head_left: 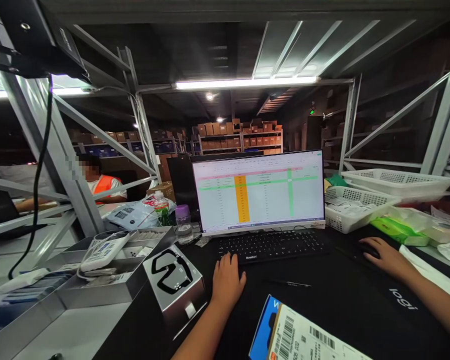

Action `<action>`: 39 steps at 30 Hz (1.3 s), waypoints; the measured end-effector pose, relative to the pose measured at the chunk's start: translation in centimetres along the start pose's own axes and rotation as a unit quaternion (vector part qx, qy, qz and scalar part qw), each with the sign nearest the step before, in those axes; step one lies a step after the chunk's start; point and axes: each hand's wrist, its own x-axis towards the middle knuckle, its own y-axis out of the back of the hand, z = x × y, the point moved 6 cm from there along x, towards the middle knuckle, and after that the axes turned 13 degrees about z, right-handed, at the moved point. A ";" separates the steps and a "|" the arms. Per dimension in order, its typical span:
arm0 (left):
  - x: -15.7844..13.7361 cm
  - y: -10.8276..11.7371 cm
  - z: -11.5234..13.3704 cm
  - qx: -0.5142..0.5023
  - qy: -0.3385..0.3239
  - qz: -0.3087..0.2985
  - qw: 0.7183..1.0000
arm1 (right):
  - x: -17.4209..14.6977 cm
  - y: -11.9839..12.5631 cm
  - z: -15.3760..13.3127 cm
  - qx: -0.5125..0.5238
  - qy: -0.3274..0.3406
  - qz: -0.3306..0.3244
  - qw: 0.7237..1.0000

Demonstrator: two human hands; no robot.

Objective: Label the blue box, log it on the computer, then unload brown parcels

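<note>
My left hand lies palm down at the lower left edge of the black keyboard, fingers stretched out and holding nothing. Over on the right, my right hand rests on a dark computer mouse, its fingers draped over it. Behind the keyboard stands a monitor showing a spreadsheet with orange and green bands. A silver box with a black printed picture sits just left of my left forearm. Between my arms are a thin dark pen and a blue box bearing a white barcode label.
Grey metal shelf posts frame the desk. On the left are a compartment tray with a white device and a purple-capped bottle. White plastic baskets and a green pack stand right. A person in an orange vest sits beyond.
</note>
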 end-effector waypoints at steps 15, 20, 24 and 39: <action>0.0 -0.3 -0.1 -0.001 -0.004 0.013 1.000 | -0.2 -0.9 1.7 0.002 0.013 -0.015 1.000; 0.2 -0.8 -0.4 -0.002 0.000 0.014 1.000 | -0.3 -0.3 0.7 -0.017 0.010 -0.019 1.000; 0.2 -0.9 -0.3 -0.001 -0.001 0.010 1.000 | -0.3 0.3 -0.1 -0.043 0.019 -0.026 0.999; 0.1 -0.7 -0.2 0.011 0.002 -0.012 1.000 | -0.7 0.0 0.6 -0.049 0.005 0.009 0.999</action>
